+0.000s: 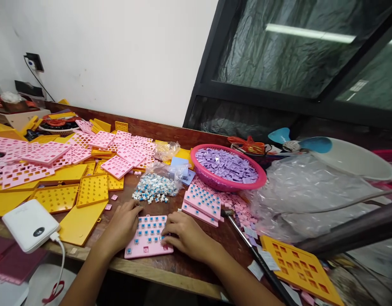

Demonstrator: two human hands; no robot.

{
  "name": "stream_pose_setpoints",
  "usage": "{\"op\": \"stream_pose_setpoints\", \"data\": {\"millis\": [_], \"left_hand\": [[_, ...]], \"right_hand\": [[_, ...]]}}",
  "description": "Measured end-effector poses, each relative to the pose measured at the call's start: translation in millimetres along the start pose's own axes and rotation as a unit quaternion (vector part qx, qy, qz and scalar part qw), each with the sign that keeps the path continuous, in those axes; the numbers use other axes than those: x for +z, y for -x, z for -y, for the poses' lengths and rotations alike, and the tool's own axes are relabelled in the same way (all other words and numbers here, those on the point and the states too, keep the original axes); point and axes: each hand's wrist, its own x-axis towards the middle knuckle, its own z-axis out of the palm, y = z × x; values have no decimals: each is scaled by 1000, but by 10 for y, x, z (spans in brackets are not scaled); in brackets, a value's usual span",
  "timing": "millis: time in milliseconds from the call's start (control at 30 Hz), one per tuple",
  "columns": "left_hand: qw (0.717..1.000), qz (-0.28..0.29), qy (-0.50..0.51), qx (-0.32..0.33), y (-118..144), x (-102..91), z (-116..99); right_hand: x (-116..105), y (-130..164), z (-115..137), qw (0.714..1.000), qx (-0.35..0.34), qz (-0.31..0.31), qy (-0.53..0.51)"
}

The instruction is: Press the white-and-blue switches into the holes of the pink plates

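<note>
A pink plate [148, 240] with a grid of holes lies on the wooden table near its front edge, with several blue-topped switches seated in it. My left hand [124, 223] rests on the plate's left edge, fingers curled. Over the plate's right side, my right hand [184, 233] presses down with its fingertips on the switches; whether a switch is pinched in it is hidden. Just behind the plate lies a loose pile of white and blue switches [154, 191] spilling from a clear bag.
A stack of filled pink plates [202, 204] sits right of the hands, before a pink basket of purple keycaps [227, 168]. Yellow trays [71, 193] and empty pink plates [46, 155] cover the left. A white power bank [30, 225], bubble wrap [297, 191] and a yellow tray [299, 267] lie nearby.
</note>
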Motion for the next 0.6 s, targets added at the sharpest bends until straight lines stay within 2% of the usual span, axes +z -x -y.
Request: {"op": "stream_pose_setpoints", "data": {"millis": [167, 367, 500, 600], "left_hand": [[999, -12, 26, -26, 6, -8, -21], [992, -76, 72, -69, 11, -115, -8], [979, -141, 136, -55, 82, -237, -115], [979, -99, 180, -11, 208, -299, -271]], "right_hand": [[-13, 4, 35, 1000, -17, 5, 18], [-19, -15, 140, 997, -30, 16, 66], [-39, -22, 170, 995, -32, 31, 89], [-21, -22, 156, 995, -25, 24, 90]]}}
